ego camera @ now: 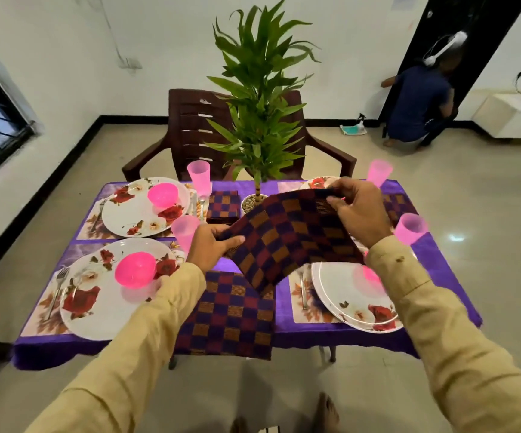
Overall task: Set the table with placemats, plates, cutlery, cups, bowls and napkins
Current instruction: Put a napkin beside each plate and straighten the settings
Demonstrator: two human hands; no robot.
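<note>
purple tablecloth [443,273]; left hand [210,245], right hand [359,210] grip checked napkin [290,235].

No readable text anywhere in this one. The plates [128,218] only carry a rose print, the napkin [287,235] is just checks, the cups [198,175] are plain pink. No labels, brands or numbers to make out.
</note>
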